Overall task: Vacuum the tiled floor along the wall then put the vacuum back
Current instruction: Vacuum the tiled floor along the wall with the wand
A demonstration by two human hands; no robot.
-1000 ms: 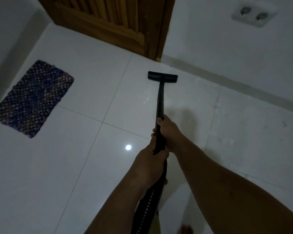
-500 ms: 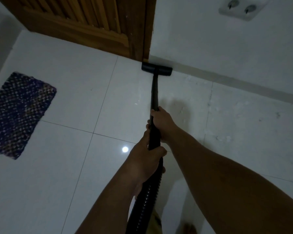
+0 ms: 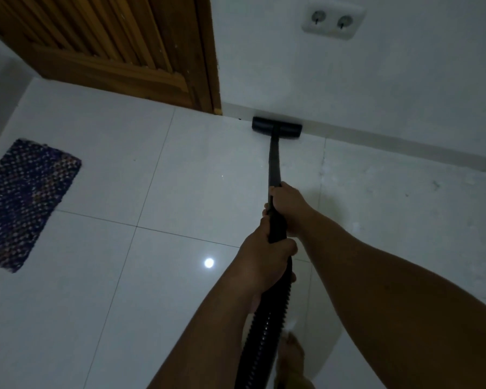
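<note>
Head view is looking down over two bare forearms reaching toward the wall (image 3: pixel 376 66). Both hands are gripping the black wand (image 3: pixel 274 167) of the vacuum. The right hand (image 3: pixel 289 204) is sitting higher up the wand, its fingers (image 3: pixel 277 192) wrapping round it and pressing together against the tube. The left hand (image 3: pixel 264 262) is sitting just below, nearer the body, its fingers curling shut around the spot where the wand is meeting the ribbed hose (image 3: pixel 264 332). The two hands are almost touching one another along the tube.

The wand is running forward and slightly left from the hands to the nozzle (image 3: pixel 276 127), a flat black bar lying crosswise on the floor (image 3: pixel 124 276). The nozzle is resting against the pale skirting (image 3: pixel 404 144) at the foot of the wall, just right of the wooden door (image 3: pixel 118 46) and its frame. The hose is trailing back between the forearms and leaving the bottom edge beside a bare foot (image 3: pixel 291 357).

A dark woven mat (image 3: pixel 23 200) is lying on the glossy white tiles at the left, well apart from the nozzle. A double socket (image 3: pixel 331 19) is sitting on the wall above and right of the nozzle. A small bright light spot (image 3: pixel 209 262) is reflecting in the tile left of the left hand.
</note>
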